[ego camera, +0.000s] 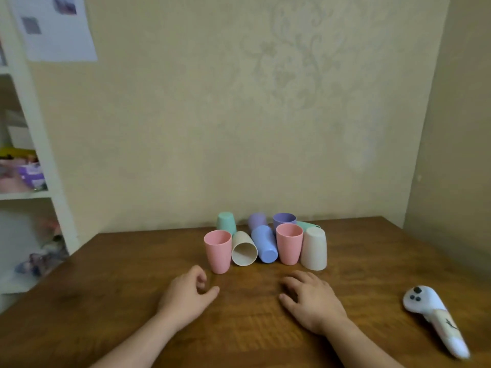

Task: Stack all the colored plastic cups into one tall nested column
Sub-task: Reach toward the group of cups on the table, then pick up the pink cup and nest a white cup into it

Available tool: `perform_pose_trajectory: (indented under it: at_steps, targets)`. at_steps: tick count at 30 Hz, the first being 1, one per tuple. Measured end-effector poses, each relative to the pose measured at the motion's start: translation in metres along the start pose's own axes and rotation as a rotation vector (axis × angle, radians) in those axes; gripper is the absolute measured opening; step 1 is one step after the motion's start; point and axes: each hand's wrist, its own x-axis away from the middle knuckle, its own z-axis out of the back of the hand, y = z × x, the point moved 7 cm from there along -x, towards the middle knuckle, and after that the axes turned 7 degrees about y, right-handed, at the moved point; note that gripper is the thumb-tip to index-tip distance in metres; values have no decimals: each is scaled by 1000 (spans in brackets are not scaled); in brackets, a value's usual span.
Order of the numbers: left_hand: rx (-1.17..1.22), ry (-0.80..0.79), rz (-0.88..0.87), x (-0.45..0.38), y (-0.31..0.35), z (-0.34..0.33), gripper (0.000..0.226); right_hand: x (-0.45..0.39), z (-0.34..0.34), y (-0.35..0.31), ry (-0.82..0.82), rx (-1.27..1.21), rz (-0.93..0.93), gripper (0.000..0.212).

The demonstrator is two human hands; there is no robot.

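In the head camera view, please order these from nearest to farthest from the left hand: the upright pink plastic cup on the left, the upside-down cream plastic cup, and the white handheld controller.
From the left hand:
1. Upright pink plastic cup, just beyond the fingers, left end of the front row.
2. Upside-down cream plastic cup, right end of that row.
3. White handheld controller, far right on the wooden table.

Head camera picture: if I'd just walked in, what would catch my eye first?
A huddle of pastel cups at the far middle of the wooden table: pink cups upright, a cream cup and a blue cup on their sides, another cream one upside down. Nearer, the left hand and right hand rest empty. A white handheld device lies at the right edge.
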Motion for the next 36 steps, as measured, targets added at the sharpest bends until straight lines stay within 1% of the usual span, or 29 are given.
perform_pose_trajectory:
  at_steps: [2,3,5,6,7,9,11,12,15,17,22,27,29,31,33,36]
  targets:
    - [206,76,80,-22,-1,4,59,-4,-3,2,7,-8,-18,60]
    - [296,86,106,-32,0,4,73,-6,-4,2,5,-14,-29,61]
    - [445,43,140,-51,5,-2,104,-7,-5,3,5,-12,-35,64]
    - [510,12,153,-56,10,-5,115,-7,-6,4,10,-16,-34,65]
    - [576,-18,156,-61,15,-9,122,-7,-6,5,12,-21,-36,66]
    - [708,-43,148,-64,30,-14,129,-8,-6,6,2,-17,-46,67]
    - [804,0,160,-64,36,-21,126,-8,-6,6,-8,-8,-50,67]
    - [822,36,165,-63,36,-23,118,-8,-5,5,-13,-3,-52,66]
    - [788,112,154,-56,28,-29,79,-8,-4,4,-25,-13,-54,65]
    - [787,96,158,-46,20,-32,69,-7,-6,4,-31,1,-49,64]
    - [737,81,83,-29,18,-37,67,-3,-5,0,-11,-8,-24,62]
    - [702,103,89,-31,15,-41,74,-2,-2,-4,-1,69,-10,55]
    - [738,117,104,-31,14,-39,69,-8,10,-21,6,142,18,47]
    - [781,139,125,-32,12,-39,66,-24,20,-50,70,155,94,43]
    - [820,186,152,-35,6,-38,71,-46,21,-81,156,133,151,53]
    - [827,238,203,-35,-2,-33,86,-85,13,-112,226,149,136,83]
